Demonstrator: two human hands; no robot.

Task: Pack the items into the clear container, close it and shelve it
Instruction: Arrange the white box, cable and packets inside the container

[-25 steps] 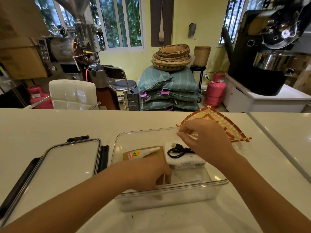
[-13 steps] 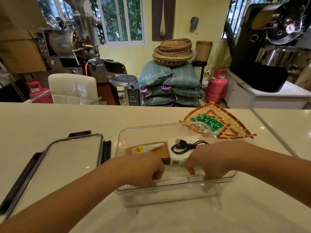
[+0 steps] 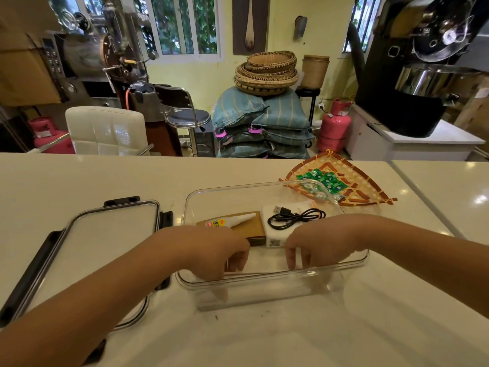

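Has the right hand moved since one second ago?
Yes. The right hand came back from the woven tray toward the person; it is now inside the clear container, near its front wall.

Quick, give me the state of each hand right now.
Left hand: inside the clear container, fingers curled down; grip on anything cannot be told.
Right hand: also inside it, fingers pointing down; holding anything cannot be told.

We see a glossy cream countertop (image 3: pixel 79 181) carrying the clear container (image 3: pixel 264 283), its black-latched lid (image 3: pixel 87 250) left of it, and a woven tray (image 3: pixel 370 193) of green sachets behind.
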